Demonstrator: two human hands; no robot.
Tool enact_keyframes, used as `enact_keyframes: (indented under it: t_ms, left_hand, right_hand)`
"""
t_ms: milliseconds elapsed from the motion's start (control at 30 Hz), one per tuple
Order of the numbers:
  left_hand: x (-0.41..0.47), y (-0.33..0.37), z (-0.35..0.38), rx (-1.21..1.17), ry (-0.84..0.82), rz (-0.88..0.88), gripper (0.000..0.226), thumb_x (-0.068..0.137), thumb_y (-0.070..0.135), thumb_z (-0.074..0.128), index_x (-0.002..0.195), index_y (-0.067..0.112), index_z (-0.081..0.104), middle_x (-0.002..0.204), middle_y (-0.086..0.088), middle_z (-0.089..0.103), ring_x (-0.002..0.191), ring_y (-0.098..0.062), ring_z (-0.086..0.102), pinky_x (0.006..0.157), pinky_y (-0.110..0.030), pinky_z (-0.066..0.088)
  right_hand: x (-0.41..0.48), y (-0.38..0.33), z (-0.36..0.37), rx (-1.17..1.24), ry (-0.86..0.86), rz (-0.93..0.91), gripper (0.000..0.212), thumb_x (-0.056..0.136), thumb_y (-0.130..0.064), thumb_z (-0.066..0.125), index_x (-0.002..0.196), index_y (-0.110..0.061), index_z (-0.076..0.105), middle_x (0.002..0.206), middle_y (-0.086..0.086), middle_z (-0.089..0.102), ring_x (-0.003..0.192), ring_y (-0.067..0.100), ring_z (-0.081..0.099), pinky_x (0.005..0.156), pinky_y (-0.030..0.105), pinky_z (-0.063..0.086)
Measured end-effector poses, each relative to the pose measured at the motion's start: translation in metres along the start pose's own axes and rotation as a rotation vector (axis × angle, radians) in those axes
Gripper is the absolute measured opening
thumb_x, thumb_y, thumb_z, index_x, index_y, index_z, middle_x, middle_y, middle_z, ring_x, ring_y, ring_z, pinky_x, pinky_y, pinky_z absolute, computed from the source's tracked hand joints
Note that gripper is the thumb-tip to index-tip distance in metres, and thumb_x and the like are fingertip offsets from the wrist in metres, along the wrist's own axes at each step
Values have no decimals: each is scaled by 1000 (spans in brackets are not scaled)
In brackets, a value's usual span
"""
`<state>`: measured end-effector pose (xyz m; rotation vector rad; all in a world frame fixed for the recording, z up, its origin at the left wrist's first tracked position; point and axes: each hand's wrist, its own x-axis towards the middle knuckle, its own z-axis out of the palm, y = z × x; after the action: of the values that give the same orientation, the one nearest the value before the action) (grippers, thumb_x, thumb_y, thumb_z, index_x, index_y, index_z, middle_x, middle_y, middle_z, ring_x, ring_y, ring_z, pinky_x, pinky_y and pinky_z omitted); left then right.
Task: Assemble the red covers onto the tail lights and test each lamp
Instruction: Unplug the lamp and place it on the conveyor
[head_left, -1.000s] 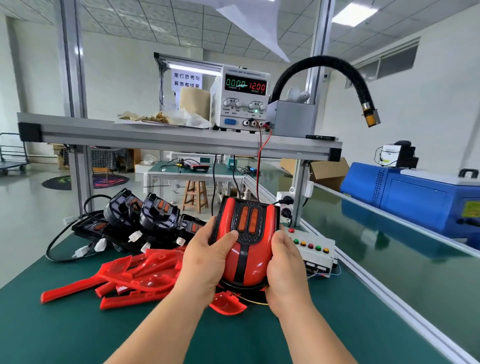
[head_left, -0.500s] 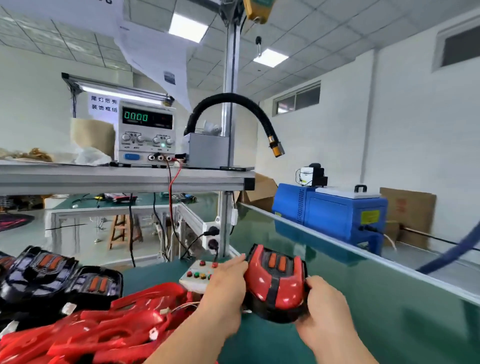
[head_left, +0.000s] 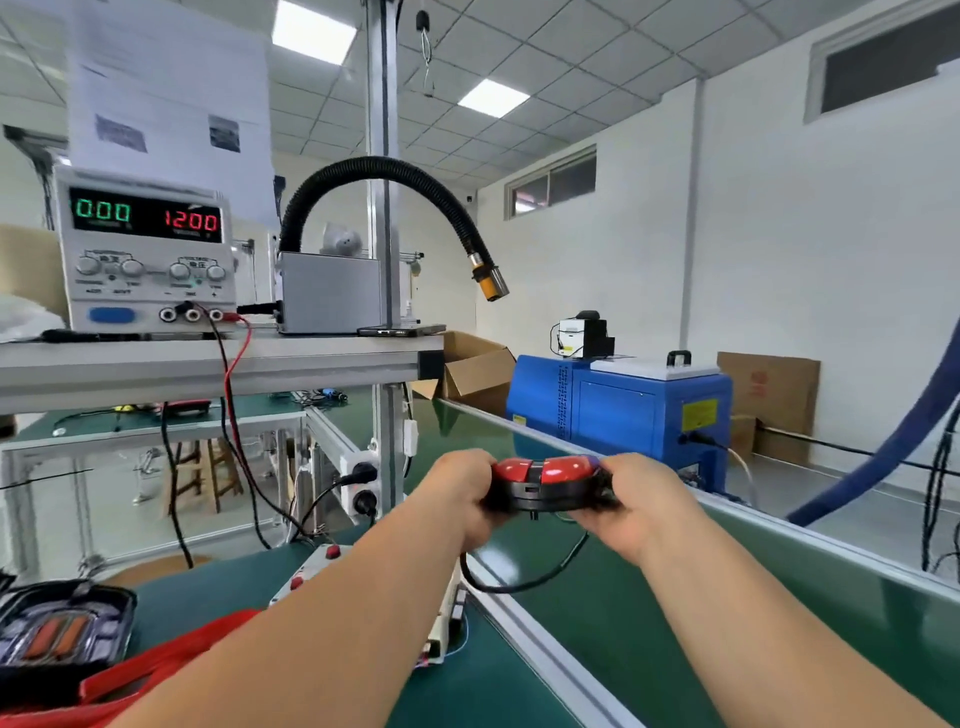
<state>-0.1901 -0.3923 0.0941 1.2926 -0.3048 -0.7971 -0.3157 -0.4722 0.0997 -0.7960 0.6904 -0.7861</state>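
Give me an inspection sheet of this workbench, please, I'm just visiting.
Surface: green bench mat, green conveyor belt alongside.
Job's things: red-covered tail light held in the air; bare black tail light and loose red covers lower left.
Clutter: white button box on the mat.
Hands: left hand and right hand each grip one end of the lamp.
Cables: black lead loops down from the held lamp; red and black leads drop from the power supply.
Surroundings: supply reads 0.00 and 12.00; blue machine; black flexible hose.
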Motion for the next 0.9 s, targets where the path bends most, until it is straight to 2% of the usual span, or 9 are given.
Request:
enact_keyframes:
  t_ms: [67,167,233,333,467,567,633,733,900]
  left_hand:
    - [8,3,2,-19,-15,-20,18,92,-5,39,99,-4,56,74,-17,66,58,-28,66,49,-37,56]
    - [17,3,4,-82,-90,-6,30,96,0,40,116,-1,62,103,-17,72,91,-29,70,71,-43,59]
    - [27,1,1,-146,-85,75,29,98,2,42,109,9,68,95,-12,75,83,-25,72,70,-39,59]
    - [37,-3,-8,-222,-86,174,37,100,1,37,93,19,69,84,-7,76,73,-20,74,57,-30,58]
    - [48,-7,-18,-225,-90,236,40,101,4,35,101,25,69,94,-5,76,86,-21,73,66,-32,60]
    - [54,-8,-22,-193,-91,273,37,101,4,36,117,20,65,101,-6,75,93,-23,72,76,-35,59]
    - [56,-8,-24,-159,-90,297,37,101,3,37,124,17,61,104,-7,74,93,-22,71,78,-35,58]
    - [55,-3,-27,-90,-71,330,36,100,3,40,128,16,59,98,-5,76,84,-19,73,74,-33,59]
    - [47,11,-35,23,-46,381,35,100,4,43,130,16,56,97,-5,75,93,-23,71,89,-41,56]
  right_hand:
    - [8,-2,2,-1,-12,-12,19,95,8,42,83,0,55,86,20,61,78,32,61,84,52,55]
    - [19,-2,5,-16,-14,-51,20,98,3,42,85,-3,56,82,16,62,73,28,61,75,48,55]
    - [28,2,6,-38,-44,-103,24,100,2,40,93,-8,61,81,12,67,71,24,63,66,42,53]
    - [43,11,9,-77,-128,-196,35,101,1,37,102,-15,67,79,6,75,68,17,68,69,36,54]
    - [56,22,16,-50,-189,-260,39,102,1,38,106,-23,68,93,1,75,88,17,68,90,37,53]
    - [64,31,18,0,-205,-255,41,101,2,38,99,-26,68,97,1,74,92,17,67,93,38,52]
    - [71,35,17,41,-216,-228,40,101,2,37,108,-23,68,99,4,75,90,18,67,88,38,54]
    - [78,41,20,88,-221,-156,39,102,1,33,102,-19,67,82,3,77,76,15,71,71,33,54]
    - [80,57,30,140,-257,-61,35,104,-2,33,109,-10,67,97,12,75,88,23,70,73,37,55]
